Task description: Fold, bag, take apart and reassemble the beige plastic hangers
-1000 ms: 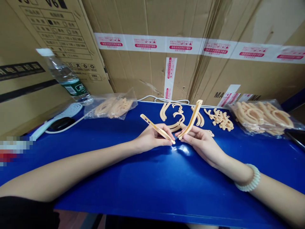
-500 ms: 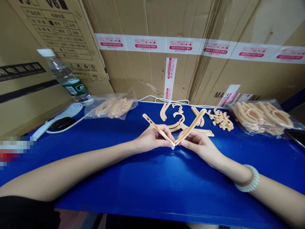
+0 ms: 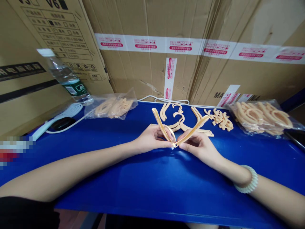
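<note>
My left hand [image 3: 154, 138] is closed on a beige plastic hanger arm [image 3: 159, 120] that slants up and to the left. A thin curved beige piece [image 3: 172, 133] shows beside its lower end; I cannot tell whether it is separate. Another hanger arm [image 3: 196, 128], its hollow side toward me, is pinched in my right hand [image 3: 196, 142] and rises to the right. The lower ends of the two arms touch in a V between my fingertips. Just behind my hands lies a hanger [image 3: 179, 124] with a hook, partly hidden by them.
Loose hanger arms [image 3: 164, 112] and a heap of small hooks [image 3: 221, 119] lie toward the back of the blue table [image 3: 143, 184]. Bagged parts sit left [image 3: 114, 107] and right [image 3: 262, 116]. A water bottle [image 3: 68, 78], hairbrush [image 3: 54, 117] and cardboard boxes [image 3: 147, 19] stand around.
The left arm piece has turned: its slotted end no longer shows, it stands steeper, and a curved part appears beside it. The right piece has tipped slightly outward and down.
</note>
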{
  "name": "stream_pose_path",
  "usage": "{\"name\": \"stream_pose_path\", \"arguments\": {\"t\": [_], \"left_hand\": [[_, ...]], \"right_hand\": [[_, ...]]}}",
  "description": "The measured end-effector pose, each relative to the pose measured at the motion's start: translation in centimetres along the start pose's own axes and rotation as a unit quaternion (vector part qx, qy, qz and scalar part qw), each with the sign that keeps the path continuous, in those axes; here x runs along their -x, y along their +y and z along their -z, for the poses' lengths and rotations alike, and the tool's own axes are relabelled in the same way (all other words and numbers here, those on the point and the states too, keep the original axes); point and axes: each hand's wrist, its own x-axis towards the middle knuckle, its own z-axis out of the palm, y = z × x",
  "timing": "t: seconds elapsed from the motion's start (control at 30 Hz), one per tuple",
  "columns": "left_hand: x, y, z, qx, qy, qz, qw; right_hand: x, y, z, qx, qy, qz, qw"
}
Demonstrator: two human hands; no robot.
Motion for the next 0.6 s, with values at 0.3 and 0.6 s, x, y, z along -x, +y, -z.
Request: {"name": "stream_pose_path", "arguments": {"t": [0.3,0.6], "left_hand": [[0.0,-0.33,-0.14,-0.008,0.014,0.0,1.0],[0.05,-0.34,-0.23,0.0,0.024,-0.017,1.0]], "right_hand": [[0.07,0.19,-0.15,-0.027,0.006,-0.005,1.0],[0.09,0.03,-0.28,0.013,0.034,0.004,0.999]]}}
